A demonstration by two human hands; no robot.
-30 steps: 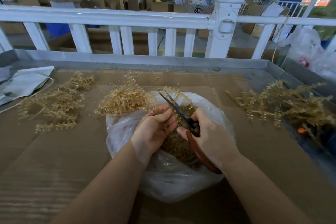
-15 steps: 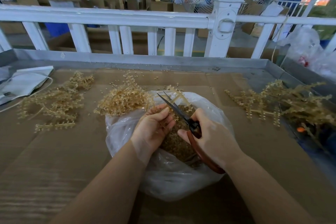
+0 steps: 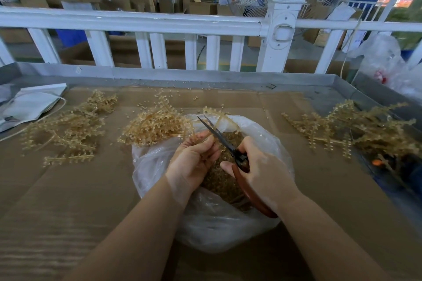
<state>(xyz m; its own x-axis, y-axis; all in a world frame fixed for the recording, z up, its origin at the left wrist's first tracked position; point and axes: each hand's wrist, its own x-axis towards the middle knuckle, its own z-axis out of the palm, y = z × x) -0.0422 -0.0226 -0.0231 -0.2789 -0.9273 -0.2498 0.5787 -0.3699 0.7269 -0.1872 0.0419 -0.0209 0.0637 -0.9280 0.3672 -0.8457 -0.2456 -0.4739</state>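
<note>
Thing: thin amber see-through plastic strip lined with small moulded nubs (image 3: 225,120). Near end is in the left hand, free end arcs up and away.
Where: over the mouth of the clear plastic bag (image 3: 262,131), mid tabletop, straight ahead of the person.
Left grip: left hand (image 3: 194,162), fingers and thumb curled round the strip's near end, holding it.
Right grip: right hand (image 3: 262,175) wrapped round the red-brown handles of the black-bladed scissors (image 3: 222,140). Blades a little parted, tips pointing away, crossing just beside the left fingertips.
Handling (my read): very light and springy, so it bends rather than snaps. The plastic looks slick. Nubs are tiny and will likely fly when snipped.
Where to hold: pinch the bare spine close to the cut so the strip can't flop off the blades, and keep the cut over the bag.
Bag contents: heap of small amber cut pieces (image 3: 219,180) under both hands. The bag is soft film and won't hold its shape.
Nearby stock: tangled heaps of the same strips at left (image 3: 66,130), just beside the bag's far-left edge (image 3: 155,128), and right (image 3: 349,125).
Base: brown cardboard sheet (image 3: 68,189) on the grey metal tabletop with a raised rim (image 3: 182,74).
Far left: white paper bag with cord handle (image 3: 32,102).
Beyond: white railing (image 3: 137,23).
</note>
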